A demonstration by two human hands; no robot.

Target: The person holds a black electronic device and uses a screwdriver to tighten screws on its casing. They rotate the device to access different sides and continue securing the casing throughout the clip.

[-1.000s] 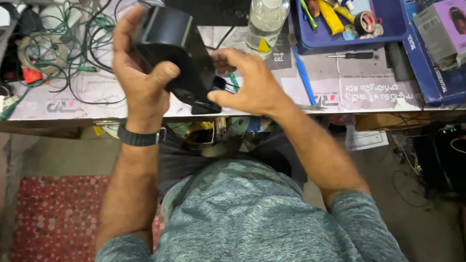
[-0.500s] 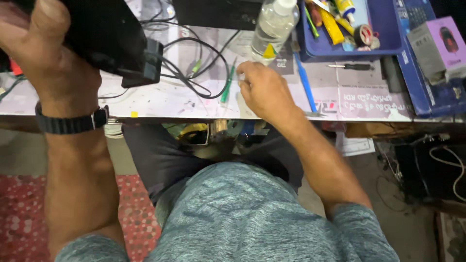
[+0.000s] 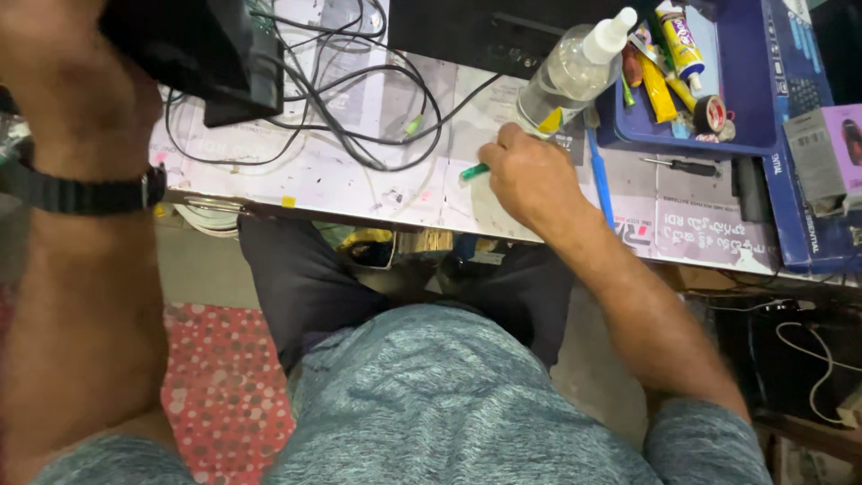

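Black boxy device [image 3: 202,49] is lifted off the worktable [image 3: 359,180], gripped in L hand [image 3: 76,63] up near the cam, wires [image 3: 350,108] trailing from it down to the tabletop. R hand [image 3: 530,180] is closed round a green-handled tool [image 3: 474,171], fist resting on the table w/ the tip end hidden. Clear spray bottle [image 3: 570,76] is just beyond R hand, blue tray [image 3: 718,99] further R. Progress, judging: device picked up, tool picked; tool not yet at the device, so actual work on it is left.

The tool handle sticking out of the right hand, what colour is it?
Green. The tool handle pokes out of the right hand; the head view shows it.
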